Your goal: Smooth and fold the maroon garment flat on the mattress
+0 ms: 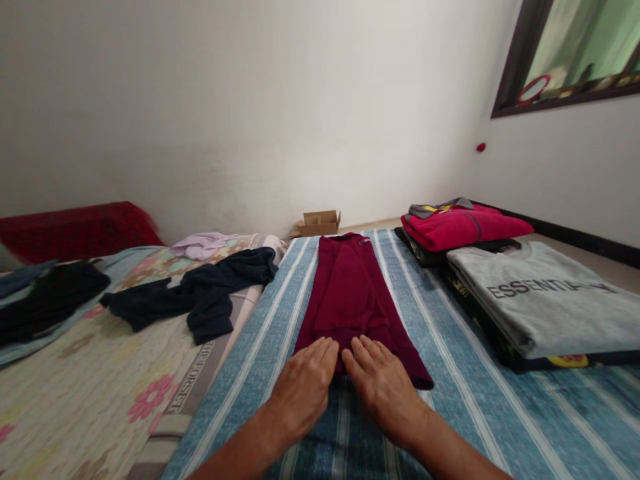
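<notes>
A maroon garment [350,287], folded into a long strip, lies on the blue striped sheet [455,387] in front of me. It looks like a top, with its narrower end away from me and a wider hem close by. My left hand [306,380] rests on the near edge, fingers stretched out and lying on the cloth. Beside it, my right hand [383,387] lies on the same edge with its fingers extended, a small gap between the two. Both thumbs are mostly hidden. The garment's right near corner spreads out past my right hand.
On the right are folded clothes: a grey "ESSENTIALS" sweatshirt [550,293] on a pile and a red garment [465,228] behind it. Dark blue clothing [200,287] lies crumpled on the floral bedding [100,387] at left. A cardboard box [320,223] stands by the wall.
</notes>
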{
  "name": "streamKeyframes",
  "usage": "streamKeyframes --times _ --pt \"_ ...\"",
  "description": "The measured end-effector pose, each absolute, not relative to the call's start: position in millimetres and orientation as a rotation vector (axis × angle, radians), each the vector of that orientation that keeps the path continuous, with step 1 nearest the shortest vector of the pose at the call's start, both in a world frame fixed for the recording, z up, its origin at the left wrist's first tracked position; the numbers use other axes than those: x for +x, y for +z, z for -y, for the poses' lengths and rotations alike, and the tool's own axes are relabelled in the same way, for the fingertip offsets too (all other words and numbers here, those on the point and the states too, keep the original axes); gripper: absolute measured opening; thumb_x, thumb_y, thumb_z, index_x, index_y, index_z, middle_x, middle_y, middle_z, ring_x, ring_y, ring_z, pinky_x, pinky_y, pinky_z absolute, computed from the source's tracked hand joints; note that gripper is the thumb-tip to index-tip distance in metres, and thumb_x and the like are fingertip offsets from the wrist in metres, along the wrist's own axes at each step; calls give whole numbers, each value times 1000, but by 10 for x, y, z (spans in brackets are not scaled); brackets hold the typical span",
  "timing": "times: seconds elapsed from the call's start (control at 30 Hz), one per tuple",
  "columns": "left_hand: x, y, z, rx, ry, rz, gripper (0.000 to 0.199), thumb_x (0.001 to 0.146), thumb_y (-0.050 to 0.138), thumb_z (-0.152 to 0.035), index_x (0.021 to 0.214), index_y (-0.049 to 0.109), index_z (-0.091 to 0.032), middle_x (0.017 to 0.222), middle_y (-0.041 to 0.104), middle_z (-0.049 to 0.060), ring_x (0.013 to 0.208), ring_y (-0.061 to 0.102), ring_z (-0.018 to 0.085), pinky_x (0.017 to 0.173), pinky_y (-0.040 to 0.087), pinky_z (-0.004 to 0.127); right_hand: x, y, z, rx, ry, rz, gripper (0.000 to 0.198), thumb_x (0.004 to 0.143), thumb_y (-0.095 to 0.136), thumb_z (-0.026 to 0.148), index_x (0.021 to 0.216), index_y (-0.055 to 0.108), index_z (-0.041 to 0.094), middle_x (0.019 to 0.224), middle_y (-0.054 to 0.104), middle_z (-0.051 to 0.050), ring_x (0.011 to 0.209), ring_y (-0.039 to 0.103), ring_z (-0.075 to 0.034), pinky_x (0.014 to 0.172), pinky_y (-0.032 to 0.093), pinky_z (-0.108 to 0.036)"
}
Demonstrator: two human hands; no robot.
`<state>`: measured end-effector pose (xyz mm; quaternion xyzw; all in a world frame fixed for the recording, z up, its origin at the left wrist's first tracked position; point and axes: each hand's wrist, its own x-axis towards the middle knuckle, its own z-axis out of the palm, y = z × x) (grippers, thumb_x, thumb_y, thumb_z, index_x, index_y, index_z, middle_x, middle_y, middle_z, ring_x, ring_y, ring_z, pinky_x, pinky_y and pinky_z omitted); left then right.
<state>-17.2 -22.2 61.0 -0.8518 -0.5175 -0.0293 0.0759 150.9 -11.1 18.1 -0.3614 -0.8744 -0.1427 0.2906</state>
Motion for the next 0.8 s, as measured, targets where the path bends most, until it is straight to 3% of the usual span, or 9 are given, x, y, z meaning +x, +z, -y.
streamKeyframes --times 0.23,0.5,0.8 --pt "104 1186 513 -2752 153 1723 36 77 39 -5 106 55 -17 111 62 10 102 58 22 91 45 35 1797 478 348 -847 -382 2275 29 86 44 14 111 58 17 109 64 -9 100 59 -21 84 48 -32" --pt "173 1086 614 -2905 376 1737 33 79 38 -7 106 54 -18 103 63 9 96 60 22 84 46 33 1764 98 566 -920 -444 2004 34 90 29 15 98 62 20 95 69 -5 90 60 -20 79 46 -31" --pt "129 1191 478 -2913 398 1724 33 79 35 -8 104 55 -17 100 65 10 91 62 23 80 47 35 1698 157 577 -984 -594 1910 39 87 29 10 104 63 15 98 68 -10 96 60 -24 91 39 -42"
